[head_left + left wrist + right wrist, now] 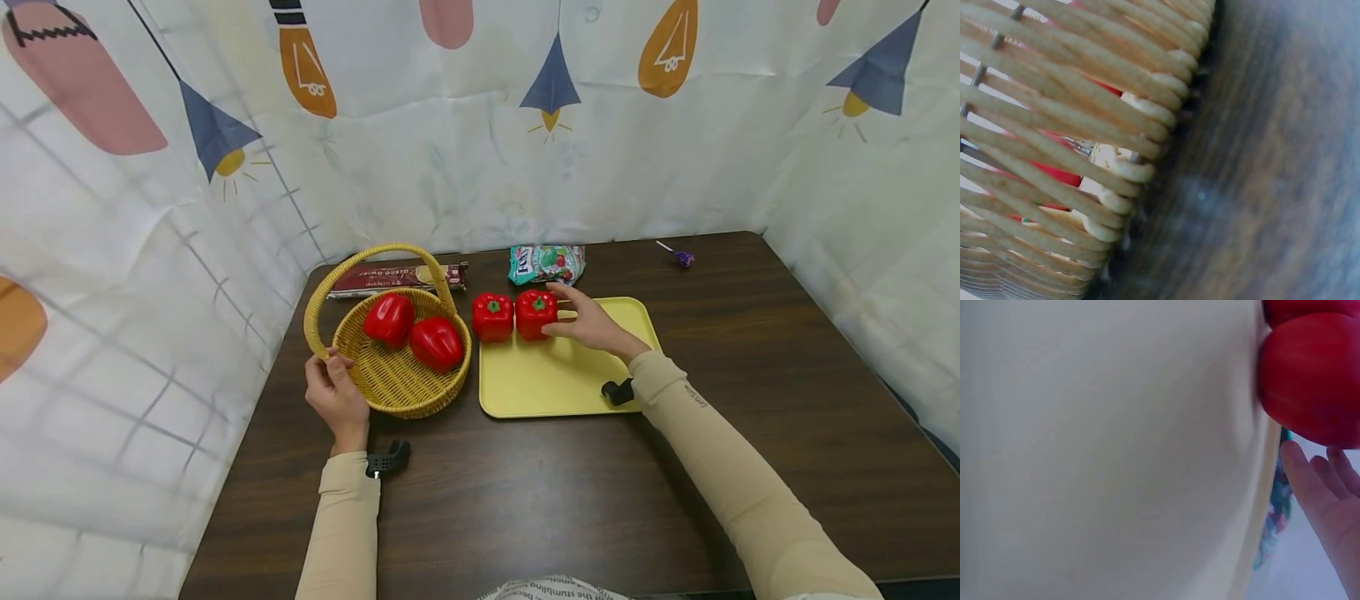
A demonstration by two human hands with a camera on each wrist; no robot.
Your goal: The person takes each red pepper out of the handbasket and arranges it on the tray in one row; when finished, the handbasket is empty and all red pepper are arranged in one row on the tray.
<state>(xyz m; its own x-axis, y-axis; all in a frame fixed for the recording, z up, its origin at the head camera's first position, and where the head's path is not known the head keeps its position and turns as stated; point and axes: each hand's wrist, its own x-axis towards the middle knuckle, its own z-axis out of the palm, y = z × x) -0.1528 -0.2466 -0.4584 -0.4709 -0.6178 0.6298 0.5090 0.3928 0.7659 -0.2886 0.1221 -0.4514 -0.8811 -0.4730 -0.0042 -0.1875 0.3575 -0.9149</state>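
Fingers (339, 364) are working over a dark counter (487, 500), the left hand (337, 407) gripping a yellow basket (386, 379) at its handle (318, 321), two red peppers (437, 344) lying inside. Alongside, a yellow tray (555, 383) is bearing two more peppers (492, 317) at its far left corner, the right hand (592, 323) holding its fingers wide around the right-hand pepper (536, 316), contact unclear.

On the printed fabric (555, 588) at the bottom edge of your head view, you can read "of the stumbling"; further words there are unclear. Lettering on your right sleeve (678, 417) is too small to read. You cannot reliably read the print on the teal packet (546, 264) or maroon packet (375, 280).
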